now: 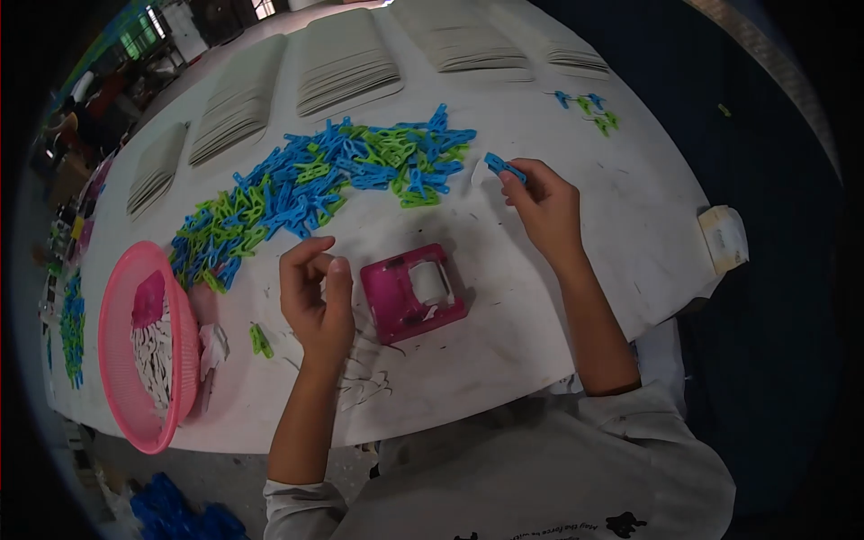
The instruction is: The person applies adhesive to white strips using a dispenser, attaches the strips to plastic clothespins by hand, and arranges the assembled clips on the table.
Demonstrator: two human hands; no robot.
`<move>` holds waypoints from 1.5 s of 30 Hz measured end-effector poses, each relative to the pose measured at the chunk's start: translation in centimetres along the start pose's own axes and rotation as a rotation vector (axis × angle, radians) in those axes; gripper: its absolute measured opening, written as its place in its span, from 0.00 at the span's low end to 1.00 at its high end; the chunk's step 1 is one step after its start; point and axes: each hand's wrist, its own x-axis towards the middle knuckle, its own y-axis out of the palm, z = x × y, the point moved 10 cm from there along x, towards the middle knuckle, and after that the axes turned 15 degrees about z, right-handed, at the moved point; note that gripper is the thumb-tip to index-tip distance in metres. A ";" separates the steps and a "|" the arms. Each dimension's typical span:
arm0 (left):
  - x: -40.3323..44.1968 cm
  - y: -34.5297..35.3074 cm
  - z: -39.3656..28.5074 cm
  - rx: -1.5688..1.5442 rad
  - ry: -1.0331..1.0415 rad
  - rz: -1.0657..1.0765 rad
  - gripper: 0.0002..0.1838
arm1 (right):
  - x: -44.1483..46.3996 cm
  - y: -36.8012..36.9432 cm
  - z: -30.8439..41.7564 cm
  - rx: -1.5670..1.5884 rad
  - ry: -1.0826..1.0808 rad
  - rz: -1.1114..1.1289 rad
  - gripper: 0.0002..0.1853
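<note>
R hand [549, 211] holds blue clip [496, 164], L hand [315, 301] nr pink dispenser [386, 297]

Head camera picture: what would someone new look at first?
Probably the bright pile of blue and green clips curving across the table. Next might be the pink basket at the picture's left and the dark pink holder with its white roll, beside the left hand.

Grey shirt [549, 463], dark print
Loose fabric, its sleeves [301, 511] ending around the elbows; small dark lettering [576, 529] (too tiny to read surely) sits beside a black motif [623, 524].
</note>
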 end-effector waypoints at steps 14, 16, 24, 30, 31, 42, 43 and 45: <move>-0.1 0.6 -1.1 0.394 0.126 0.058 0.11 | 0.0 -10.2 -7.0 -0.636 0.310 -0.302 0.15; -0.1 0.7 -1.2 0.391 0.134 0.060 0.11 | 0.1 -10.1 -7.2 -0.649 0.319 -0.296 0.16; -0.1 1.0 -1.5 0.416 0.157 0.072 0.11 | -0.4 -10.8 -6.9 -0.620 0.325 -0.311 0.17; -0.1 0.7 -2.0 0.444 0.170 0.056 0.10 | -0.2 -11.5 -8.9 -0.617 0.417 -0.221 0.14; 0.0 0.7 -2.1 0.438 0.184 0.062 0.10 | 0.2 -11.6 -9.1 -0.622 0.423 -0.255 0.13; -0.3 0.5 -1.6 0.468 0.201 0.052 0.11 | 8.0 -17.6 -11.9 -0.680 0.397 -0.425 0.10; -0.3 0.5 -1.6 0.473 0.214 0.052 0.11 | 8.5 -17.9 -12.2 -0.675 0.409 -0.411 0.11; -0.3 0.2 -1.2 0.479 0.187 0.050 0.11 | 9.4 -18.5 -12.8 -0.664 0.421 -0.402 0.11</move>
